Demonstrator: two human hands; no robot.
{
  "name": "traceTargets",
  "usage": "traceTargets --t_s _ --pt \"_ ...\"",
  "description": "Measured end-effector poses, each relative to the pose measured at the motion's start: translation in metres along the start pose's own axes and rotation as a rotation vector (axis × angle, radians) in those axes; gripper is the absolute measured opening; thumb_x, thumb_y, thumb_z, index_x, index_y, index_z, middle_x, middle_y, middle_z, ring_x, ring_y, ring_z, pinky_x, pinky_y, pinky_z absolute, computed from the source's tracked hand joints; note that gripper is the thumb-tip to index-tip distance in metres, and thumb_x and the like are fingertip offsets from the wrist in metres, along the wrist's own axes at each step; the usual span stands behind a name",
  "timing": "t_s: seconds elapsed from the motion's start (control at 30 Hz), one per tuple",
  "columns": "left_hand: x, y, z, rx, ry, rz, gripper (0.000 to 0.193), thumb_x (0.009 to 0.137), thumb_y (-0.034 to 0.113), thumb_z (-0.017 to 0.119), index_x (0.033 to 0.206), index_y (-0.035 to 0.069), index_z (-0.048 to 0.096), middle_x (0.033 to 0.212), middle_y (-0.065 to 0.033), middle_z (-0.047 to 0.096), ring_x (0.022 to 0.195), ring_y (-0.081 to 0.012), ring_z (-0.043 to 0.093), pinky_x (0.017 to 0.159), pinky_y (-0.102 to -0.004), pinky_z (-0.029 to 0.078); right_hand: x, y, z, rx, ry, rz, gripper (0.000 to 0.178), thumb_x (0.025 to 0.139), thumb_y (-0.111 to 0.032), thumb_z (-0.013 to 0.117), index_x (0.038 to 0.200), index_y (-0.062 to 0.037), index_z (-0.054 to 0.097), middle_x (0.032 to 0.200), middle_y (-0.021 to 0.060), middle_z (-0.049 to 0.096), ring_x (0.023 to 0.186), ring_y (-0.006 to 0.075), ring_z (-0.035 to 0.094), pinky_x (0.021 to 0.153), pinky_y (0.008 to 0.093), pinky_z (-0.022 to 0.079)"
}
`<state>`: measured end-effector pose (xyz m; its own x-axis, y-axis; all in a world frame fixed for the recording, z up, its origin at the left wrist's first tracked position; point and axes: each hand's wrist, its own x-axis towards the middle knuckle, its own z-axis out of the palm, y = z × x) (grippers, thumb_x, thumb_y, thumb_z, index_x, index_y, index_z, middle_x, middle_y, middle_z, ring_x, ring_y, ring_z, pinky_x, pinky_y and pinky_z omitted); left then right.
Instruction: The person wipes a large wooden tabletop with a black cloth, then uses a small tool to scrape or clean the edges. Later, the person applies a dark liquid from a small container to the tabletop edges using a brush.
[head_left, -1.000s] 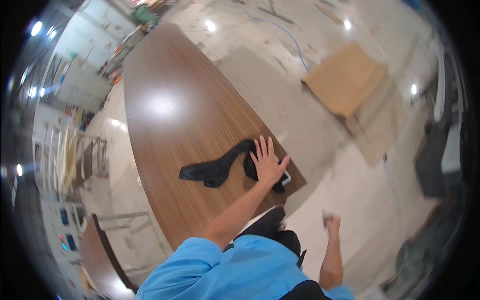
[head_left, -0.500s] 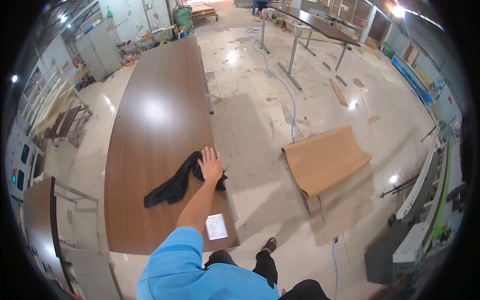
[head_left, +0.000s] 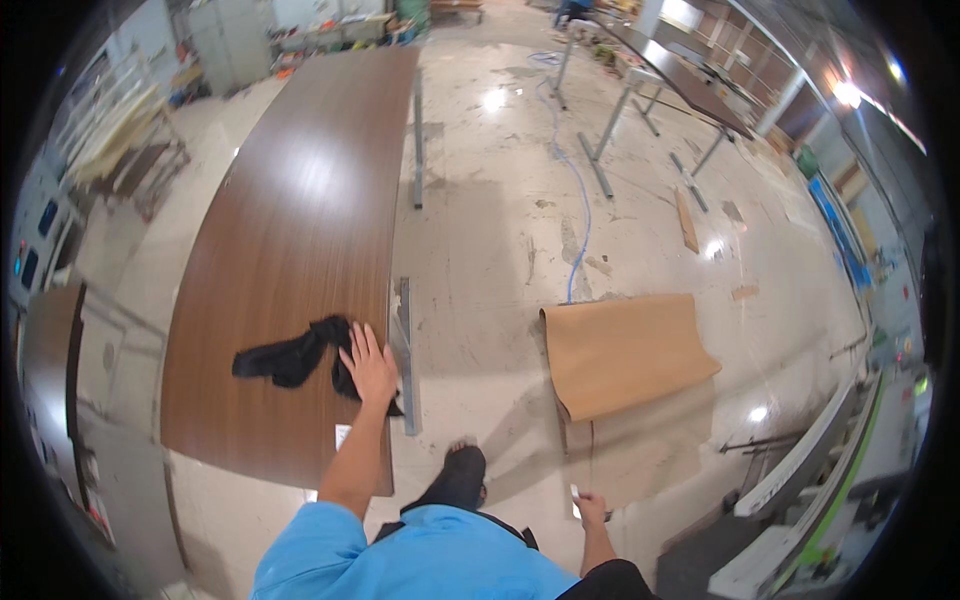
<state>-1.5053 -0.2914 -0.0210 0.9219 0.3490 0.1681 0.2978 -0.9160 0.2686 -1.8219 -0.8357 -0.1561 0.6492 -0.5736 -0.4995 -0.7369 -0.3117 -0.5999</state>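
Note:
My left hand (head_left: 371,373) lies flat on a crumpled black cloth (head_left: 285,360), fingers stretched out, at the right edge of a long brown wood-grain tabletop (head_left: 270,250). The cloth trails leftward from under the palm, and one end hangs at the edge. A white paper label (head_left: 342,436) on the board is partly covered by my left forearm. Low on the right, my right hand (head_left: 595,512) is closed round a small, flat white thing (head_left: 576,502) with a dark end; its kind is too small to make out.
A brown paper-like sheet (head_left: 630,352) drapes over something low to the right. A blue hose (head_left: 583,210) runs along the floor. Another dark table on metal legs (head_left: 680,75) stands far right. Machinery (head_left: 800,500) is at the near right, a dark panel (head_left: 50,370) at the left.
My view has shifted, and my body has stepped along the board's right side. The left hand stays flat on the cloth. My right hand has come into view with the white thing.

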Motion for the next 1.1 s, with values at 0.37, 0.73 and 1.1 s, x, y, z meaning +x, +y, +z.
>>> traceTargets --t_s 0.37,0.73,1.1 --pt "0.259 0.056 0.046 -0.260 0.149 -0.193 0.055 0.104 0.033 0.058 0.152 0.007 0.048 0.167 -0.0207 0.031 0.153 -0.0386 0.032 0.119 -0.0570 0.032 0.157 -0.236 -0.003 -0.104 -0.145 -0.193 0.014 0.082 -0.004 0.077 0.094 0.0026 0.077 0.075 0.0065 0.073 0.067 0.0144 0.067 0.062 0.0303 0.054" --pt "0.188 -0.003 0.013 0.187 0.028 -0.165 0.094 0.091 0.057 0.069 0.163 0.009 0.033 0.172 -0.0226 0.019 0.159 -0.0435 0.015 0.124 -0.0675 0.012 0.233 -0.250 -0.031 -0.217 -0.101 0.006 0.016 0.078 -0.001 0.079 0.094 0.0033 0.079 0.083 0.0096 0.075 0.074 0.0161 0.067 0.069 0.0337 0.054" --pt "0.246 0.067 0.035 0.042 -0.205 -0.202 0.094 0.088 0.019 0.073 0.164 0.001 0.021 0.173 -0.0222 0.016 0.161 -0.0408 0.011 0.126 -0.0659 0.006 0.316 -0.330 -0.002 -0.052 -0.138 0.019 0.013 0.080 0.000 0.077 0.092 0.0035 0.077 0.082 0.0082 0.074 0.075 0.0170 0.068 0.068 0.0335 0.053"
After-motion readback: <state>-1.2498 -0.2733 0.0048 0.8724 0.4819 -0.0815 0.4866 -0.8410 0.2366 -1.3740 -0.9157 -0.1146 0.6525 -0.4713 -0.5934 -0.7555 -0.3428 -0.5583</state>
